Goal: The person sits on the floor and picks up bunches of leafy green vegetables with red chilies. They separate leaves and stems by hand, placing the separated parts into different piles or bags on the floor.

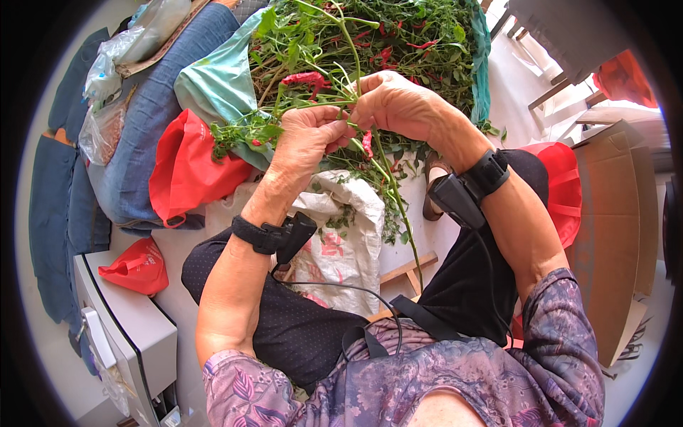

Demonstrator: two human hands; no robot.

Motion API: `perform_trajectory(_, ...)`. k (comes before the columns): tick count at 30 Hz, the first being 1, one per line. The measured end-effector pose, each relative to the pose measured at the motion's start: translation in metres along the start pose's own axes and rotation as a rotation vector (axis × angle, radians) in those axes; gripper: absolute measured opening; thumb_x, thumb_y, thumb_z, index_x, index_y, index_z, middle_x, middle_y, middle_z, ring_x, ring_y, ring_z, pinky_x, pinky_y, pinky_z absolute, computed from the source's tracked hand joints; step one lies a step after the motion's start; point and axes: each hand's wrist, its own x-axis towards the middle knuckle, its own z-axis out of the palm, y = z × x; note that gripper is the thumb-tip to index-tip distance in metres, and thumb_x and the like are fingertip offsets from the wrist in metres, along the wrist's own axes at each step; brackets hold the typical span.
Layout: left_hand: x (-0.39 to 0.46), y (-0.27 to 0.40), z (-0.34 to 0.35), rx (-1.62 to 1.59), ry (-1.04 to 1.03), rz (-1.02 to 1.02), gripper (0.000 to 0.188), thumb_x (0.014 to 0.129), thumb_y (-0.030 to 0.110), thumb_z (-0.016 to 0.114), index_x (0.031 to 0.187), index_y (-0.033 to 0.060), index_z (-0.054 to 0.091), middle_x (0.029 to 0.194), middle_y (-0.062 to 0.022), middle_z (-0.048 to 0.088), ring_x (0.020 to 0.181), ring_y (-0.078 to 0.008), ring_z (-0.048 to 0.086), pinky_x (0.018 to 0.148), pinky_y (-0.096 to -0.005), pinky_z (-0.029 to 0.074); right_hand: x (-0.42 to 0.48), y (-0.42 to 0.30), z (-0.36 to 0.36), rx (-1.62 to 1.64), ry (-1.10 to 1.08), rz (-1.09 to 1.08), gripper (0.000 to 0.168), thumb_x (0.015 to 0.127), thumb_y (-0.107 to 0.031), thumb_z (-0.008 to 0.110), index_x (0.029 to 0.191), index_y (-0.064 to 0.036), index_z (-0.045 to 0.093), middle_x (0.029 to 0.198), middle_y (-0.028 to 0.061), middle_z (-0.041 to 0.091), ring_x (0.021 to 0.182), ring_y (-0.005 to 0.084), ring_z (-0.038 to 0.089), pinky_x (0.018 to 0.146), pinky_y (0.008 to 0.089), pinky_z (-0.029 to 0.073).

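Observation:
A leafy chili pepper plant (392, 187) with a long green stem is held up before me in both hands. My left hand (315, 133) pinches the plant near its branching point, thumb against fingers. Right beside it, my right hand (392, 104) grips the stem close to the fork. A wrinkled red chili pepper (307, 79) hangs on the plant above my left hand; a smaller red chili (367, 144) dangles below the two hands. Beyond them lies a big heap of chili plants (427, 58) with red pods, on teal cloth (227, 80).
An open white woven sack (352, 256) lies between my knees, near a wooden frame (411, 269). Red bags (187, 165) lie at the left, by a blue-covered seat (144, 123) and a grey cabinet (133, 320). A cardboard box (603, 213) stands at the right.

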Motion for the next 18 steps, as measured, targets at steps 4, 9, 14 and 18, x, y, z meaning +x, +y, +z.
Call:
perform_trajectory(4,0.001,0.001,-0.006,0.003,-0.001,0.022,0.018,0.086,0.006,0.061,0.102,-0.0013,0.061,0.081,-0.0065,0.068,0.067,-0.0076,0.062,0.060,-0.0183,0.048,0.004,0.005,-0.003,-0.061,0.048,0.002,0.013,0.070,0.006,0.067,0.076,-0.002,0.059,0.072,0.0038,0.060,0.058,0.0074,0.053,0.049,0.0178,0.038)
perform_trajectory(9,-0.003,0.006,-0.007,0.008,0.001,0.004,0.016,0.086,0.005,0.061,0.101,-0.0010,0.062,0.082,-0.0075,0.068,0.067,-0.0075,0.062,0.059,-0.0188,0.048,0.004,0.010,0.002,-0.155,0.157,-0.099,0.017,0.066,-0.002,0.072,0.065,-0.004,0.055,0.063,0.0036,0.055,0.053,0.0099,0.051,0.046,0.0231,0.038)
perform_trajectory(14,-0.007,0.010,-0.004,0.038,0.008,0.017,0.015,0.086,0.006,0.061,0.099,-0.0004,0.062,0.081,-0.0067,0.068,0.063,-0.0070,0.060,0.057,-0.0186,0.047,0.006,0.017,0.002,-0.254,0.239,-0.147,0.018,0.065,-0.008,0.075,0.071,-0.002,0.059,0.066,0.0037,0.058,0.055,0.0091,0.051,0.049,0.0226,0.040)
perform_trajectory(18,-0.006,0.012,-0.004,0.062,0.014,0.011,0.013,0.087,0.008,0.061,0.096,0.0001,0.063,0.077,-0.0054,0.067,0.060,-0.0062,0.058,0.054,-0.0180,0.046,0.001,0.015,0.004,-0.239,0.243,-0.170,0.018,0.065,-0.009,0.076,0.072,-0.002,0.062,0.065,0.0040,0.059,0.055,0.0092,0.052,0.050,0.0228,0.041)
